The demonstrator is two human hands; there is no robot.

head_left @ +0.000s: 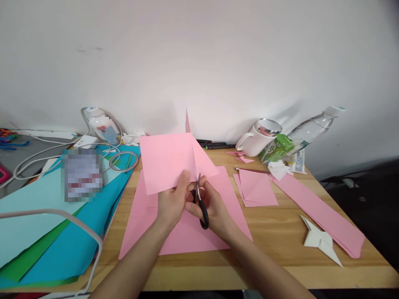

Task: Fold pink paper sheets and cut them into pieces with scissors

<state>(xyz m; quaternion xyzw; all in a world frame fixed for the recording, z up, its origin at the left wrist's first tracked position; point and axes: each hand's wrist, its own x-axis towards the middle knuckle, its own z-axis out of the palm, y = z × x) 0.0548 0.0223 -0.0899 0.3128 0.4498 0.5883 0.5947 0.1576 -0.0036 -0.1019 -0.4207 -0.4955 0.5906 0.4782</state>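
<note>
Over the pale wooden tabletop [274,226] and a large, flat pink paper sheet [195,238], grips small metal scissors with black loop handles [204,212] in the right hand [216,209]. Just beside, pinches a squarish pink paper piece [166,160] near its lower right corner in the left hand [171,203], raised above the sheet. Looks feather-light, thin, crisp; likely to crease under rough pressure. Best held lightly near an edge.

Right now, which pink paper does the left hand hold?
The raised sheet; the large sheet, small squares and long strips lie on the table.
</note>
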